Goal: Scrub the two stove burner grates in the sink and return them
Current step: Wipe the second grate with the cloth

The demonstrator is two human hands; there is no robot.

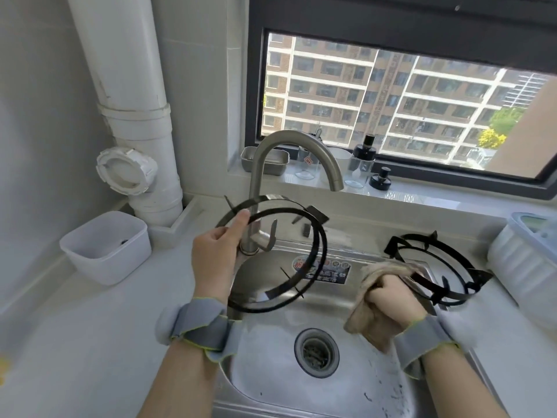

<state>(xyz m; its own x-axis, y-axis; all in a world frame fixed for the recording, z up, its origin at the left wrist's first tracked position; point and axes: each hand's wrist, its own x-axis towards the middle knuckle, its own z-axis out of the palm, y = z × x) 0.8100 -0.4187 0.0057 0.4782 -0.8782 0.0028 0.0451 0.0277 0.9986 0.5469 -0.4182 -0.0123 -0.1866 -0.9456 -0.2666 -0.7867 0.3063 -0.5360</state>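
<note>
Centre frame, the left hand (pixel 217 254) holds one grate (pixel 325 245) tilted above the sink (pixel 265 372), in front of the tap (pixel 301 137), its fingers (pixel 238 227) pinching the upper-left rim. At centre right, the right hand (pixel 388 300) has its fingers curled tight round a beige cloth (pixel 361 315) against the second grate (pixel 420 236), which rests on the sink's right edge.

The cloth (pixel 385 271) hides part of the right grate (pixel 393 248); print on the sink sticker (pixel 337 271) is unreadable
</note>
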